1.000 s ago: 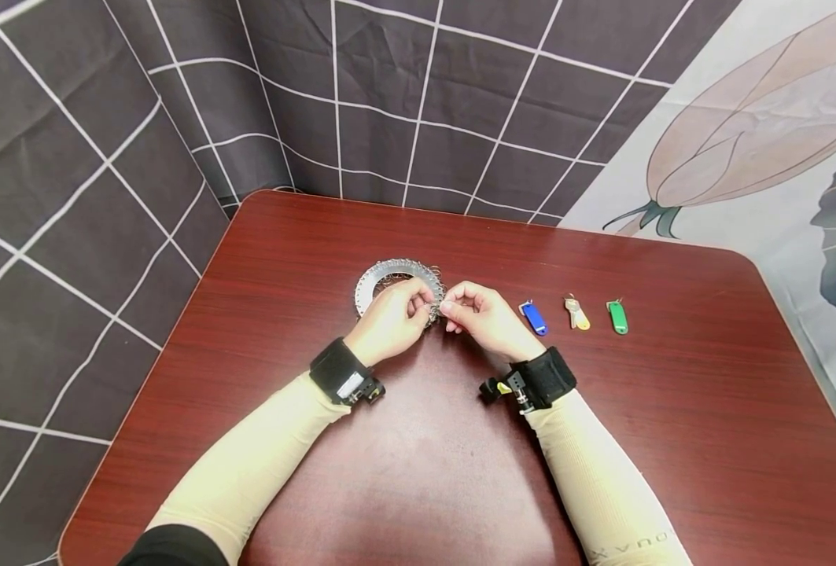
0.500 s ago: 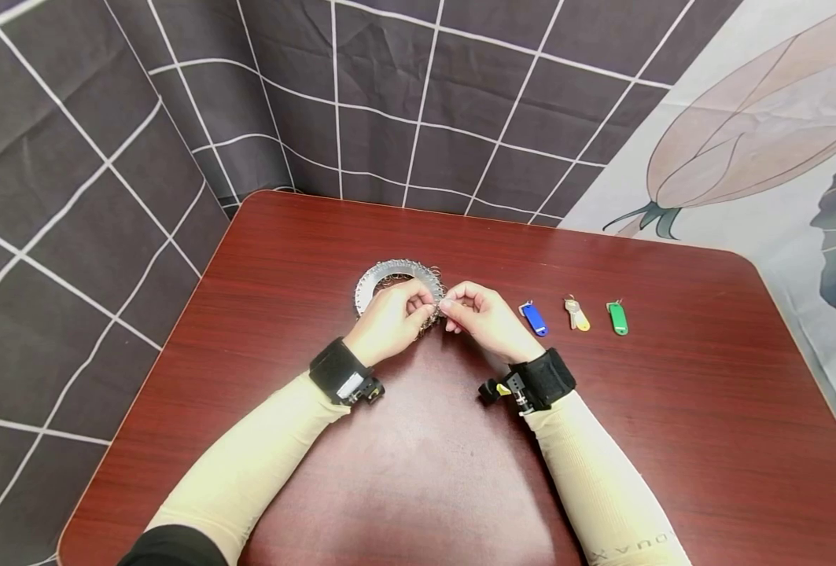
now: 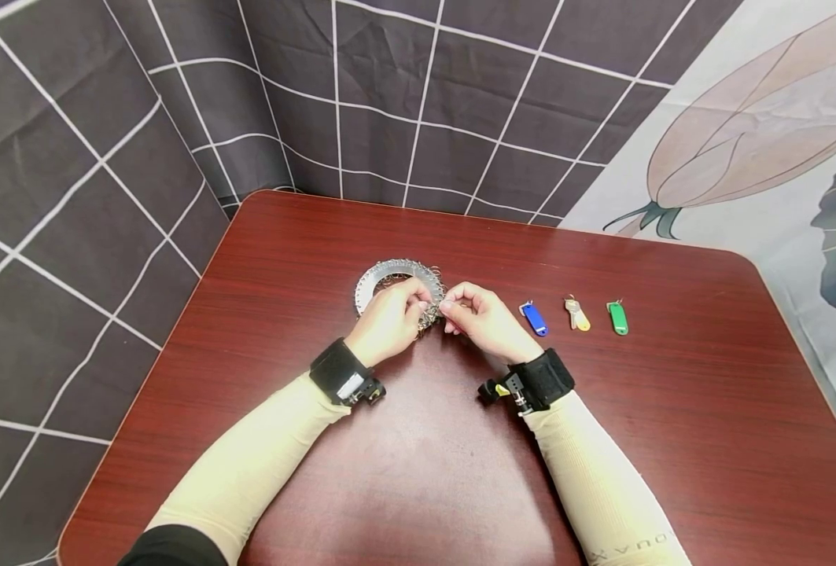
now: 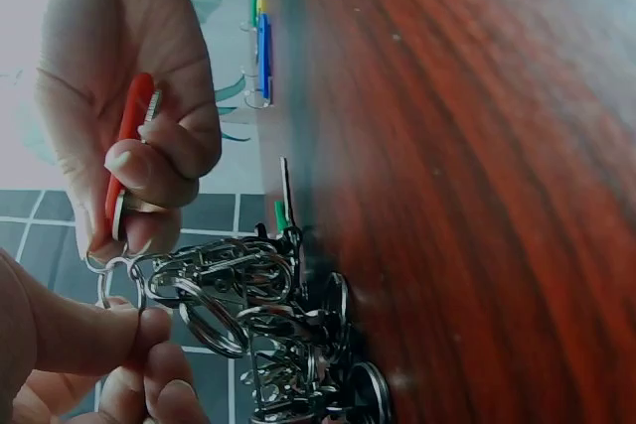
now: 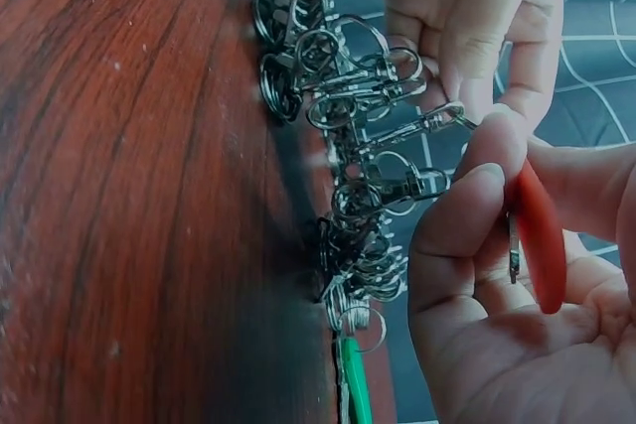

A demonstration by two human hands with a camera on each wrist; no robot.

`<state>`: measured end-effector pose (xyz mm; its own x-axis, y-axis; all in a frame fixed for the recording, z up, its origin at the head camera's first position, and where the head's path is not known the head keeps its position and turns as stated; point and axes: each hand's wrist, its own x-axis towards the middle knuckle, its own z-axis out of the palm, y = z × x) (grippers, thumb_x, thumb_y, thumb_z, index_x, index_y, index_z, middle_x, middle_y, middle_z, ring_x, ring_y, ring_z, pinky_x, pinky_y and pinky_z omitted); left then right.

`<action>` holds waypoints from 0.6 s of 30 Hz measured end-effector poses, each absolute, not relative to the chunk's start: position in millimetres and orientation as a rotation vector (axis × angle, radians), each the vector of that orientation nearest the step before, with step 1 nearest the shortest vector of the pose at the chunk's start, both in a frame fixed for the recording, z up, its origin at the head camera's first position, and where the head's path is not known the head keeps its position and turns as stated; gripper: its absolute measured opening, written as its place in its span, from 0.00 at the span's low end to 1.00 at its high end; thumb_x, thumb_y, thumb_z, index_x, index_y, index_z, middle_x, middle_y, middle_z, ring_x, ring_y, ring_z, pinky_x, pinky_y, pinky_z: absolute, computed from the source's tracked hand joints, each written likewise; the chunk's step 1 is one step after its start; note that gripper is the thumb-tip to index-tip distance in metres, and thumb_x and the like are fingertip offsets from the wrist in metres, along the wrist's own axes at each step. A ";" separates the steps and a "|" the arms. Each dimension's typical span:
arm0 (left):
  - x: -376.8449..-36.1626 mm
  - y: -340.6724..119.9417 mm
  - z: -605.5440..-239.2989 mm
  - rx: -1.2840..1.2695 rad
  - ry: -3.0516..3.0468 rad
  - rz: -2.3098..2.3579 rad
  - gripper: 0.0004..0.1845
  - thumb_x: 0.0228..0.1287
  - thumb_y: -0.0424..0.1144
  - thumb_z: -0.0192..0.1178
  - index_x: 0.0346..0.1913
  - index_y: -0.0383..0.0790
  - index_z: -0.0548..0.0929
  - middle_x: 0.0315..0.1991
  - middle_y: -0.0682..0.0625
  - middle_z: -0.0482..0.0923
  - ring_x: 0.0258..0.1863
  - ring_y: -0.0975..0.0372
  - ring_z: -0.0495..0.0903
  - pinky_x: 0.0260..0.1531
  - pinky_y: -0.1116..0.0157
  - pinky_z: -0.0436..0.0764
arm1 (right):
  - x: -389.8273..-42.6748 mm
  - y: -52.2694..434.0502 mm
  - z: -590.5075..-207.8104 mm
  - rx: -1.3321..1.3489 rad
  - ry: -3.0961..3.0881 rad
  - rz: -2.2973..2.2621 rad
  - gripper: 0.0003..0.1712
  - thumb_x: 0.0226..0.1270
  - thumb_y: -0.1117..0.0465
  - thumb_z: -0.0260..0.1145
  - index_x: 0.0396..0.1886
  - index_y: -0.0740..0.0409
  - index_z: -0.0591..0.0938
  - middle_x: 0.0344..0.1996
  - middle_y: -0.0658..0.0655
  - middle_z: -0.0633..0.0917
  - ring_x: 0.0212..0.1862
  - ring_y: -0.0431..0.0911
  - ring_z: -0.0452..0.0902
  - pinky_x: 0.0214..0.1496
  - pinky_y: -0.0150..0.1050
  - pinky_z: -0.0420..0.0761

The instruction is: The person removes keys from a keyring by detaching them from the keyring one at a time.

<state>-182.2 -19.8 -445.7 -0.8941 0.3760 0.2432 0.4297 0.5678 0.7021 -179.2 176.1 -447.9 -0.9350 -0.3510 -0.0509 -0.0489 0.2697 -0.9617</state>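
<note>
My two hands meet over the middle of the red-brown table (image 3: 672, 409). A flat metal ring plate (image 3: 378, 277) lies there, hung with several silver snap clasps (image 4: 268, 315). My left hand (image 3: 421, 303) pinches one small clasp ring (image 4: 117, 277) at the edge of that cluster. Close to that ring, my right hand (image 3: 450, 308) pinches a red key tag (image 5: 542, 240) with a metal key against it. In the right wrist view the clasps (image 5: 348, 146) lie bunched on the table, and a green tag (image 5: 353, 384) sticks out below them.
To the right of my hands a blue key tag (image 3: 533, 318), a yellow tag with a key (image 3: 576, 314) and a green key tag (image 3: 617, 317) lie in a row. A dark checked cloth (image 3: 106, 157) hangs behind and to the left of the table.
</note>
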 end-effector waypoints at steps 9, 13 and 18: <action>-182.1 -19.2 -446.1 -0.736 -2.700 -1.402 0.04 0.68 0.28 0.53 0.40 0.38 0.77 0.31 0.50 0.75 0.31 0.61 0.74 0.35 0.65 0.75 | -177.8 174.7 -450.3 -0.392 2.314 -1.744 0.06 0.72 0.63 0.59 0.38 0.64 0.76 0.21 0.59 0.78 0.24 0.60 0.72 0.22 0.42 0.75; -183.0 -19.1 -446.3 -0.723 -2.694 -1.470 0.04 0.68 0.28 0.53 0.41 0.37 0.78 0.33 0.49 0.77 0.33 0.61 0.75 0.37 0.64 0.76 | -177.6 174.6 -448.1 -0.391 2.330 -1.723 0.06 0.72 0.63 0.59 0.38 0.63 0.76 0.20 0.59 0.79 0.24 0.64 0.72 0.22 0.45 0.76; -182.3 -19.1 -444.3 -0.726 -2.690 -1.470 0.05 0.68 0.28 0.53 0.41 0.36 0.79 0.34 0.48 0.78 0.34 0.60 0.76 0.39 0.63 0.76 | -177.2 173.3 -446.7 -0.363 2.369 -1.696 0.06 0.72 0.64 0.58 0.38 0.64 0.76 0.21 0.61 0.79 0.24 0.64 0.72 0.20 0.44 0.76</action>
